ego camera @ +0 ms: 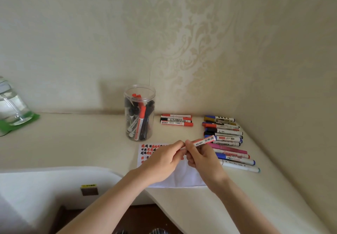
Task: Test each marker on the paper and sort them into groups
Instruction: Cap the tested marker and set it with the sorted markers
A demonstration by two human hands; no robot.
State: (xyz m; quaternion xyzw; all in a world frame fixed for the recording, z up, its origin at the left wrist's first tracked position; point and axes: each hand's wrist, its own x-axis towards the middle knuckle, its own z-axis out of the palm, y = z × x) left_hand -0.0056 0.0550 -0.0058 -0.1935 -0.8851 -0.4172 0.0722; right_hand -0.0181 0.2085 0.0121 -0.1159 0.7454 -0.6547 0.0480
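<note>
I hold a red-and-white marker [202,142] above the white paper [182,177]. My right hand [202,159] grips its barrel, and my left hand [164,160] pinches its near end, where the cap is hidden by the fingers. The paper's far left part carries rows of red and black test marks [147,149]. A clear jar [140,113] behind the paper holds several red and black markers. Three markers [176,120] lie side by side to the right of the jar. A longer row of several mixed-colour markers [226,140] lies at the far right.
A water bottle [11,104] stands on a green mat [21,124] at the far left. The cream desk [82,142] meets the wallpapered wall behind. A white unit with a small yellow-labelled block [89,189] sits at the lower left.
</note>
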